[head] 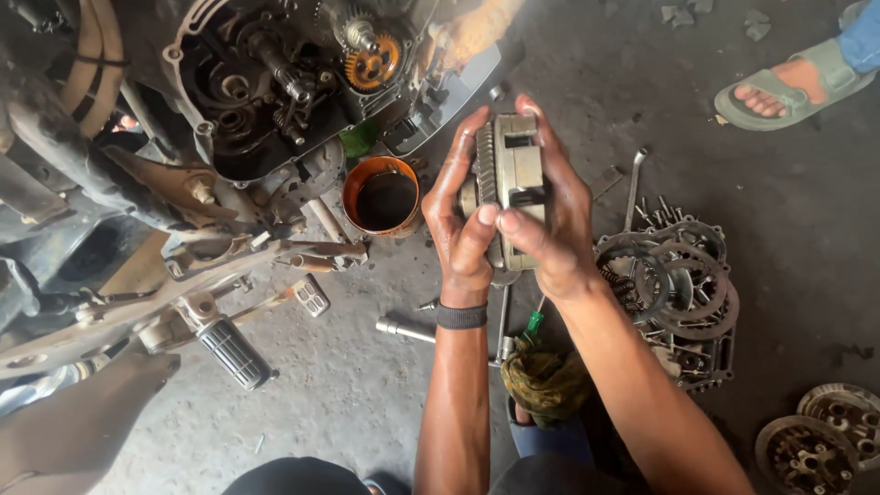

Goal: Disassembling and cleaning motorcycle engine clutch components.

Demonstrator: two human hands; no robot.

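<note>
A: The floor (pixel 788 229) was bare grey concrete, stained and gritty, with loose parts scattered over it. No bench, no mat.

B: And the machine?

A: A motorcycle engine (pixel 275 82) filled the upper left of the frame, its side cover off and its gears and shafts exposed. Just below it, centre-left, stood an orange cup of dark oil (pixel 382 195).

B: Where were the hands?

A: Middle of the frame. The left hand (pixel 461 229) and right hand (pixel 550 220) were pressed around a round metal clutch drum (pixel 510 183), held edge-up above the floor, thumbs meeting over its near side and fingers wrapped round the back.

B: What worried you?

A: The hands looked oily, so I judged the drum could slip and drop onto the concrete, chipping its teeth or picking up grit. It hung close to the oil cup too; a knock there would have spilled it.

B: Anything else nearby?

A: To the right lay a pile of clutch plates and springs (pixel 678 284), and in the lower right corner two more round hubs (pixel 825 440). A socket bar (pixel 403 328) and a green-handled screwdriver (pixel 533 323) lay near the wrists. At the upper right, another person's sandalled foot (pixel 779 87) rested, well apart.
</note>
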